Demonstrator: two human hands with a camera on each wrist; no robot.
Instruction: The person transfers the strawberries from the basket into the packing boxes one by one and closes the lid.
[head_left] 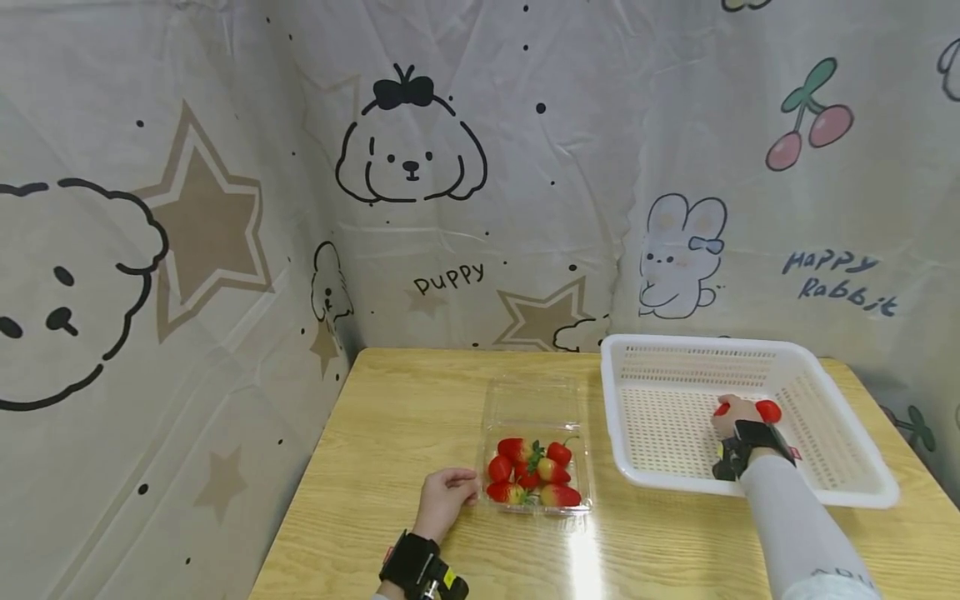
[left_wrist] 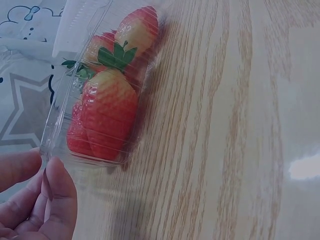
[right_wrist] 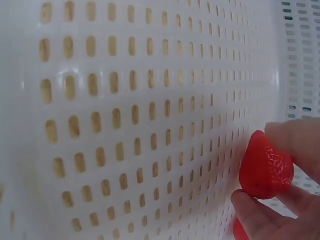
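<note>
My right hand (head_left: 737, 413) is inside the white plastic basket (head_left: 622, 450), low over its slotted floor. Between thumb and fingers it pinches a red strawberry (right_wrist: 266, 167). Another strawberry (head_left: 768, 411) lies in the basket just right of that hand. A clear plastic box (head_left: 536, 402) stands on the table with its lid folded back, holding several red and yellowish strawberries (head_left: 560, 496), some with green leaves. At the box's near left corner, my left hand (head_left: 444, 500) pinches the rim with thumb and forefinger; in the left wrist view the fingertips (left_wrist: 59, 172) sit right at that corner.
The wooden table (head_left: 405, 417) carries the box in the middle and the basket at the right. Behind and to the left hangs a printed cloth (head_left: 480, 233) with cartoon animals and stars. The basket's raised walls surround my right hand.
</note>
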